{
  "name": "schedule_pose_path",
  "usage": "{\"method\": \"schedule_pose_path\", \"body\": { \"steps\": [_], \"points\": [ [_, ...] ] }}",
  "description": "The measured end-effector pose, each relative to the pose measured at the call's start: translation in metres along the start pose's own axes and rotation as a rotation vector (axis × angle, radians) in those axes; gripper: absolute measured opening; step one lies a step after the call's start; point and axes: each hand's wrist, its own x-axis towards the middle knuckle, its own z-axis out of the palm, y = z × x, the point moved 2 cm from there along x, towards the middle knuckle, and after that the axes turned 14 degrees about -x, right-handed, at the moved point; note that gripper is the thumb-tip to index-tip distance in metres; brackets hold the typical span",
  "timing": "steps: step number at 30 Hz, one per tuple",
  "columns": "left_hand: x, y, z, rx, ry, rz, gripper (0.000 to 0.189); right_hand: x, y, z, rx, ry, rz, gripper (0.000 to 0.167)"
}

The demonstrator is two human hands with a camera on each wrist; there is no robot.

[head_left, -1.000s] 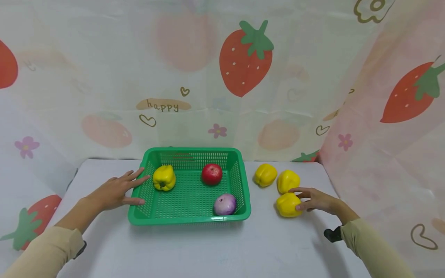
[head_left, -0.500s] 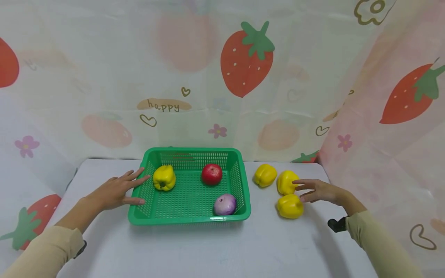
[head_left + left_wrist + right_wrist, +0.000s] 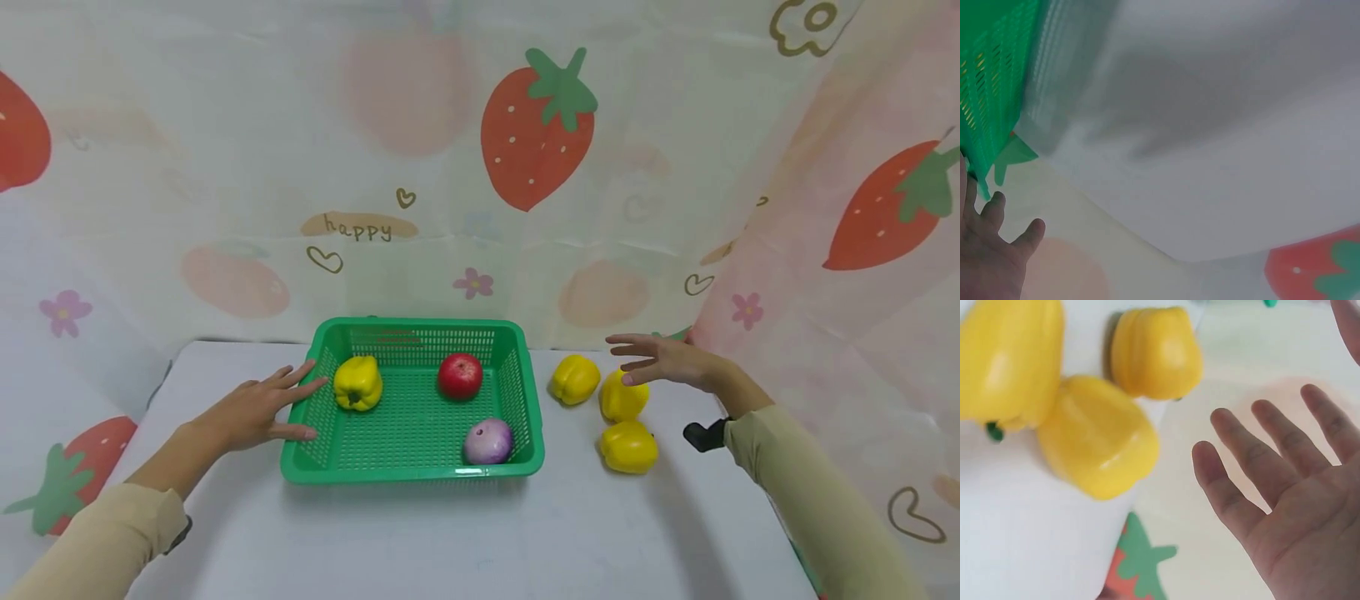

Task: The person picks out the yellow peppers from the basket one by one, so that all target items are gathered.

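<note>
My left hand (image 3: 251, 410) rests with spread fingers at the left rim of a green plastic basket (image 3: 405, 477). Inside the basket lie a yellow bell pepper (image 3: 357, 383), a round red fruit (image 3: 460, 377) and a round purple vegetable (image 3: 488, 442). To the basket's right, three more yellow peppers sit on the table: a back one (image 3: 575, 380), a middle one (image 3: 622, 400) and a front one (image 3: 628, 447). Above them hovers my right hand (image 3: 675, 364), holding nothing. In the right wrist view its fingers (image 3: 1235, 440) are extended and apart from the peppers.
A white cloth covers the table (image 3: 420, 542). Behind it and along the sides hangs a curtain (image 3: 420, 275) printed with strawberries, hearts and flowers. The basket stands close to the table's back edge.
My right hand has let go of the front pepper, then risen up and back over the peppers. That pepper has shifted slightly. The left hand stays at the basket rim.
</note>
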Motion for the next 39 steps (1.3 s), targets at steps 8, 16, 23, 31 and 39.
{"method": "schedule_pose_path", "body": {
  "steps": [8,16,23,31,39],
  "points": [
    [0.000,0.002,-0.001,0.003,-0.010,-0.014,0.085,0.037,-0.044,0.000,-0.004,-0.013,-0.086,0.079],
    [-0.001,0.000,0.000,0.005,-0.008,-0.025,0.084,0.075,-0.095,0.009,0.027,-0.006,-0.139,0.083],
    [0.000,-0.001,0.000,0.007,-0.009,-0.019,0.086,0.104,-0.122,0.026,0.065,-0.025,-0.173,0.080],
    [0.000,-0.002,0.002,0.012,-0.010,-0.020,0.085,0.138,-0.136,0.052,0.164,0.041,-0.220,0.077],
    [0.000,-0.002,0.002,0.012,-0.013,-0.035,0.085,0.162,-0.154,0.078,0.181,0.015,-0.235,0.081]
  ]
}}
